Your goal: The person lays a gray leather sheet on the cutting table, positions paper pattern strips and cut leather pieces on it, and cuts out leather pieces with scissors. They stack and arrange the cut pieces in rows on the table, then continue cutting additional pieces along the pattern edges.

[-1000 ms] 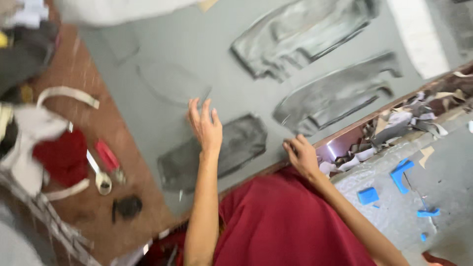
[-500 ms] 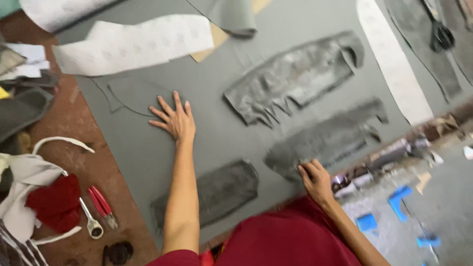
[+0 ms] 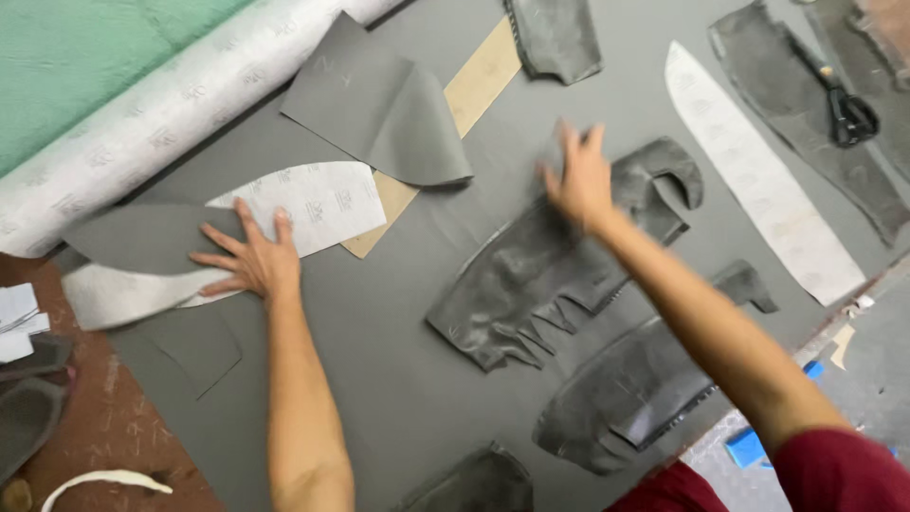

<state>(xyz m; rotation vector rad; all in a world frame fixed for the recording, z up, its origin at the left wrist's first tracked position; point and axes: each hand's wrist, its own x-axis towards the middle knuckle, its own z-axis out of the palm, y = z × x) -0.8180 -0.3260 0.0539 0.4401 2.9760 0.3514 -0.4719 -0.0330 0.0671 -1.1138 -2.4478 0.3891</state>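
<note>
A large grey sheet (image 3: pixel 379 360) covers most of the bench; bare brown bench top (image 3: pixel 104 446) shows at the near left corner, and a grey floor with blue scraps (image 3: pixel 749 446) lies past the near right edge. At the far left corner a green cloth (image 3: pixel 95 66) sits beside a white printed roll (image 3: pixel 171 114).

The left hand (image 3: pixel 248 261) lies flat, fingers spread, grasping nothing, pressed on a white-backed curved piece (image 3: pixel 313 204) near the left edge, touching the grey flap (image 3: pixel 142 237) folded over it. The right hand (image 3: pixel 580 180) is blurred, open with fingers splayed, over the far end of a dark cut leather piece (image 3: pixel 550 275) in the middle; whether it touches it I cannot tell.

Four dark glossy cut pieces show: that one, one (image 3: pixel 635 389) nearer the near edge, one (image 3: pixel 474 484) at the near edge, one (image 3: pixel 559 38) at the far edge. One folded grey sheet piece (image 3: pixel 379 104) lies over a tan card strip (image 3: pixel 474 85). One long white pattern (image 3: pixel 758 180) and one pair of black scissors (image 3: pixel 844 104) lie toward the right corner
</note>
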